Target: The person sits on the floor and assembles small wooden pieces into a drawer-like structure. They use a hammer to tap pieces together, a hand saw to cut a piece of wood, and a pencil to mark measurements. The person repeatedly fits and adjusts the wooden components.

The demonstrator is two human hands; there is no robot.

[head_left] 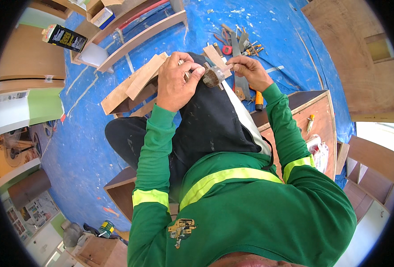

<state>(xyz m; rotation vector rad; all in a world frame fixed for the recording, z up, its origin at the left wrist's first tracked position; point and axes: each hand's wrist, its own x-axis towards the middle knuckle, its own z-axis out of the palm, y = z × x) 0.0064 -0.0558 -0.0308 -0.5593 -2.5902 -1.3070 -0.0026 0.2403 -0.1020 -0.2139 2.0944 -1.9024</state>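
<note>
My left hand (177, 82) is closed round a tool with a worn grey-brown metal head (213, 77), hammer-like, held above my dark trouser leg; its exact kind is unclear. Just right of the head, my right hand (251, 71) pinches a small, thin, pale piece (227, 68) between thumb and fingers. A short light wooden block (214, 56) shows behind the head. Beyond it on the blue sheet lie a hand saw (238, 55), a red tape measure (226, 50) and several other hand tools. A yellow-orange handle (259, 101) lies below my right wrist.
Wooden boards (136, 82) lean beside my left hand. A wooden frame (143, 40) with a dark can (64, 38) stands at the far left. A wooden cabinet (326, 116) is beside my right arm, with a small yellow-handled tool (310, 123) on top. Blue sheeting (87, 147) covers the floor.
</note>
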